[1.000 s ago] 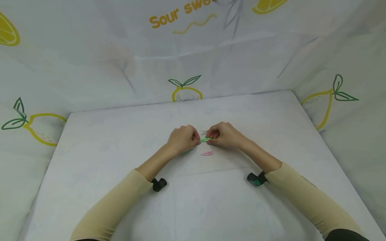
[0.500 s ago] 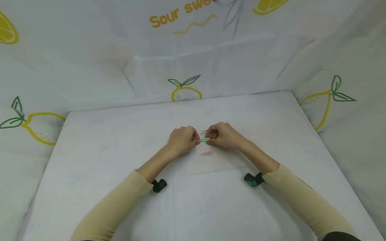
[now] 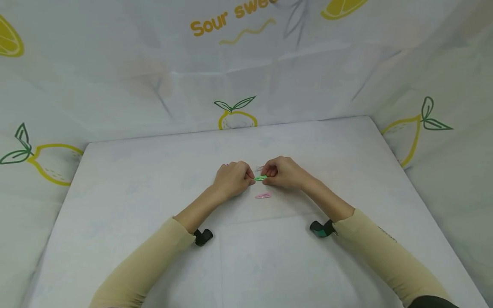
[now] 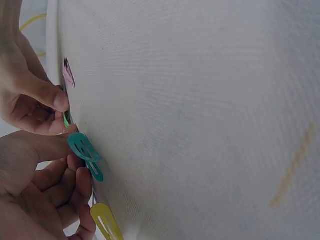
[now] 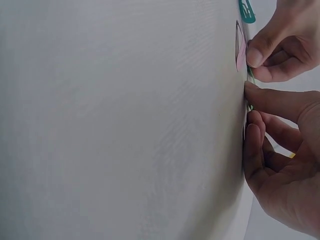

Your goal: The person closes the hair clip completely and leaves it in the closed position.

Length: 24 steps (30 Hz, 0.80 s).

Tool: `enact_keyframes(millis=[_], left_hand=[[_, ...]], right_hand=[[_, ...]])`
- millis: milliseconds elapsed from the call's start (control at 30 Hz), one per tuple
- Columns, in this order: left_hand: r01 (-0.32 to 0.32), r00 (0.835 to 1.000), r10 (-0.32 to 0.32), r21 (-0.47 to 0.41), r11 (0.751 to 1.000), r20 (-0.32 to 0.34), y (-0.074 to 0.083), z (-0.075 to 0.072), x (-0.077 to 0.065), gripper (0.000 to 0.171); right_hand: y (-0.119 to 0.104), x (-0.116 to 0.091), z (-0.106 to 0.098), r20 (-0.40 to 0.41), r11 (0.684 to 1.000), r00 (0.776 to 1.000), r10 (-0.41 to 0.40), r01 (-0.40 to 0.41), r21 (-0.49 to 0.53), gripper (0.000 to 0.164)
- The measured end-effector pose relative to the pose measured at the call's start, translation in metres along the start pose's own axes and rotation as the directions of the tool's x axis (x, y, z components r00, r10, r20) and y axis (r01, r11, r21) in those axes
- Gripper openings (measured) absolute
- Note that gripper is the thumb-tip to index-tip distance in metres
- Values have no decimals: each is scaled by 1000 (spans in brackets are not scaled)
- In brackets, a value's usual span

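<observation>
A green snap hair clip (image 3: 260,178) lies lengthwise between my two hands. My left hand (image 3: 233,177) pinches its left end with thumb and finger, and my right hand (image 3: 286,173) pinches the right end. The fingertips cover both ends of the clip. A pink snap hair clip (image 3: 263,195) lies on the table just nearer than the hands. In the left wrist view, a teal hair clip (image 4: 84,147) and a yellow hair clip (image 4: 106,222) show beside my left hand. The head view hides these two behind that hand.
A thin greyish shape (image 3: 259,168) lies just beyond the fingertips. White cloth covers the table (image 3: 246,265), and a lemon-print cloth (image 3: 115,85) rises behind and at both sides. Black wrist mounts (image 3: 322,229) hang under the sleeves.
Both hands keep their pinch on the green clip and barely move. The teal clip, glimpsed beside the left hand a second ago in the head view, is now covered there.
</observation>
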<state>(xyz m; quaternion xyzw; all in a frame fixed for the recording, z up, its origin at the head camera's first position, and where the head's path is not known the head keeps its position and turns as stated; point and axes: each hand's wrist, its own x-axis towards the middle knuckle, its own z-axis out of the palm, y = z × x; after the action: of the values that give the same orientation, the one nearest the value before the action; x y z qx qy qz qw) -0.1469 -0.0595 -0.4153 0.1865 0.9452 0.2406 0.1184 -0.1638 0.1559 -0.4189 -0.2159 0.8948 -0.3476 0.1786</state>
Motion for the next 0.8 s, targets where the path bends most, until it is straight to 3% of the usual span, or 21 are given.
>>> enact_keyframes(millis=[800], left_hand=[[-4,1000,3,-40,999,-6,-3,-1,-2,7]], right_hand=[[0,-2,2,-19,1000,999,27,-26,10,15]])
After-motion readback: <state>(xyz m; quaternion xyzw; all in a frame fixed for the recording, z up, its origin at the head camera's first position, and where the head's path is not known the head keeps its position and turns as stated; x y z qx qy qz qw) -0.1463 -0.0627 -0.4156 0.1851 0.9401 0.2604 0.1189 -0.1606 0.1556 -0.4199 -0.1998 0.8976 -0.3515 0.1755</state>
